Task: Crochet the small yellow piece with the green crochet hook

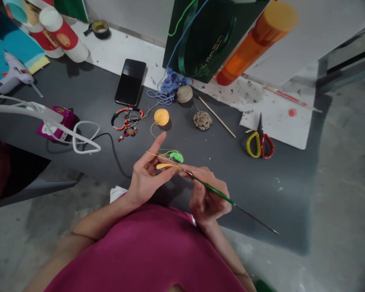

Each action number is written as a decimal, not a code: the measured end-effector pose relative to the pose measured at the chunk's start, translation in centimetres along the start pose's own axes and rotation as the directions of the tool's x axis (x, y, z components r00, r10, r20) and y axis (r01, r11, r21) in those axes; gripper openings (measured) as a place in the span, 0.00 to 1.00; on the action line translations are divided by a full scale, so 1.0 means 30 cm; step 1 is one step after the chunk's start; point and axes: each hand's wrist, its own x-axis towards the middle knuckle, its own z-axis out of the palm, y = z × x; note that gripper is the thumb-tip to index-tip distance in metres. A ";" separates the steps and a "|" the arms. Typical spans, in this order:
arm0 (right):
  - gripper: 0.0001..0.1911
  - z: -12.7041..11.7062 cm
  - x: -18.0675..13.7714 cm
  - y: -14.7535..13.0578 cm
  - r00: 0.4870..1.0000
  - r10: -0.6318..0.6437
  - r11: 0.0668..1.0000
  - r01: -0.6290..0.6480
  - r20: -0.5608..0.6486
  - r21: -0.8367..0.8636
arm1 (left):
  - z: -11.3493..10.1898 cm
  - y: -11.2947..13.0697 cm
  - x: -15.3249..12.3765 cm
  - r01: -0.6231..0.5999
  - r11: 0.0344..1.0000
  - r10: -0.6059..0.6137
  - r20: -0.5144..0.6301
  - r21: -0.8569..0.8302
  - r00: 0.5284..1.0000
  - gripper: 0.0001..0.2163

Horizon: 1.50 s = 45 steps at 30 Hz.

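My left hand (149,172) pinches a small yellow crocheted strip (166,166), its index finger raised with yellow yarn running across it. Between the fingers of my right hand (209,192) is a crochet hook with a green handle (214,189); its tip meets the right end of the strip, and the thin metal rear end points down to the right. A strand leads up to a yellow yarn ball (161,117) on the table. Just beyond my fingertips lies a bright green crocheted leaf shape (177,157) with a loose green tail.
Scissors (260,142), a thin stick (217,117), a brown coiled yarn piece (202,121), a beige yarn ball (184,94) and blue yarn (172,83) lie beyond my hands. A phone (130,82), beaded bracelets (127,119), a purple power strip (56,123) and a glue gun (15,75) are leftward.
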 end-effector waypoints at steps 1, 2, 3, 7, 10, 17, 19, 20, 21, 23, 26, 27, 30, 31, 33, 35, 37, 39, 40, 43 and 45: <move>0.13 -0.001 -0.002 0.001 1.000 0.000 1.000 0.000 0.003 0.000 | -0.001 0.000 0.000 0.000 1.000 0.000 0.000 0.005 1.000 0.33; 0.13 -0.001 -0.004 0.003 1.000 -0.005 1.000 0.005 0.003 0.002 | -0.001 0.000 -0.001 0.002 1.000 -0.002 -0.003 0.011 1.000 0.33; 0.14 -0.002 -0.005 0.003 1.000 -0.008 1.000 0.008 0.001 0.004 | -0.002 -0.001 -0.001 0.004 1.000 -0.004 -0.008 0.018 1.000 0.33; 0.14 0.002 0.003 -0.003 0.999 -0.023 0.999 0.024 -0.035 0.036 | -0.003 -0.001 -0.003 0.017 0.998 -0.016 -0.030 0.054 0.999 0.31; 0.12 0.008 0.011 -0.014 0.998 0.019 0.996 -0.014 -0.061 0.083 | -0.002 0.002 -0.003 0.036 0.998 -0.035 -0.023 0.046 0.999 0.32; 0.08 0.011 0.001 -0.025 0.959 0.275 0.940 -0.254 -0.064 0.227 | 0.000 0.006 -0.001 0.047 0.999 -0.047 0.023 -0.003 0.999 0.31; 0.07 0.009 -0.007 -0.019 0.954 0.298 0.928 -0.279 -0.042 0.249 | 0.000 0.005 -0.001 0.062 0.998 -0.062 0.021 -0.012 0.998 0.32; 0.07 0.008 -0.011 -0.014 0.951 0.307 0.922 -0.289 -0.032 0.256 | -0.001 0.004 -0.001 0.069 0.997 -0.069 0.023 -0.017 0.997 0.32; 0.07 0.008 -0.015 -0.009 0.948 0.317 0.916 -0.301 -0.020 0.266 | -0.002 0.002 -0.001 0.075 0.997 -0.074 0.026 -0.022 0.997 0.32; 0.07 0.010 -0.024 0.002 0.938 0.346 0.899 -0.331 0.001 0.288 | -0.003 -0.002 0.000 0.074 0.997 -0.072 0.038 -0.034 0.997 0.32; 0.07 0.015 -0.033 0.016 0.933 0.359 0.884 -0.340 0.001 0.321 | -0.002 -0.006 0.001 0.050 0.997 -0.047 0.055 -0.056 0.997 0.31; 0.07 0.017 -0.035 0.019 0.935 0.354 0.885 -0.333 -0.005 0.326 | -0.002 -0.006 0.002 0.047 0.997 -0.044 0.054 -0.059 0.998 0.31; 0.06 0.023 -0.035 0.023 0.935 0.355 0.886 -0.326 -0.028 0.331 | 0.000 -0.003 0.003 0.047 0.997 -0.044 0.049 -0.055 0.998 0.30; 0.06 0.025 -0.034 0.023 0.931 0.363 0.883 -0.331 -0.038 0.334 | 0.000 -0.001 0.003 0.046 0.998 -0.044 0.049 -0.051 0.998 0.30; 0.05 0.028 -0.030 0.022 0.924 0.379 0.876 -0.341 -0.051 0.341 | 0.000 0.000 0.003 0.038 0.998 -0.036 0.053 -0.046 0.998 0.30; 0.05 0.031 -0.025 0.022 0.922 0.383 0.871 -0.342 -0.053 0.352 | -0.001 0.000 0.003 0.029 0.999 -0.026 0.059 -0.039 0.998 0.30; 0.05 0.034 -0.019 0.025 0.923 0.382 0.865 -0.339 -0.046 0.370 | -0.002 -0.002 0.002 0.026 0.999 -0.024 0.066 -0.039 0.998 0.30; 0.04 0.036 -0.014 0.028 0.924 0.380 0.857 -0.334 -0.041 0.393 | -0.004 -0.004 0.000 0.030 0.999 -0.027 0.074 -0.043 0.997 0.30; 0.04 0.036 -0.012 0.030 0.925 0.379 0.852 -0.334 -0.036 0.403 | -0.004 -0.005 0.000 0.032 0.998 -0.029 0.075 -0.046 0.997 0.30; 0.04 0.034 -0.008 0.034 0.929 0.369 0.849 -0.329 -0.019 0.415 | -0.006 -0.005 -0.002 0.034 0.998 -0.031 0.068 -0.050 0.997 0.29; 0.05 0.031 -0.007 0.036 0.931 0.366 0.853 -0.331 -0.010 0.403 | -0.006 -0.003 -0.002 0.036 0.998 -0.032 0.064 -0.055 0.997 0.28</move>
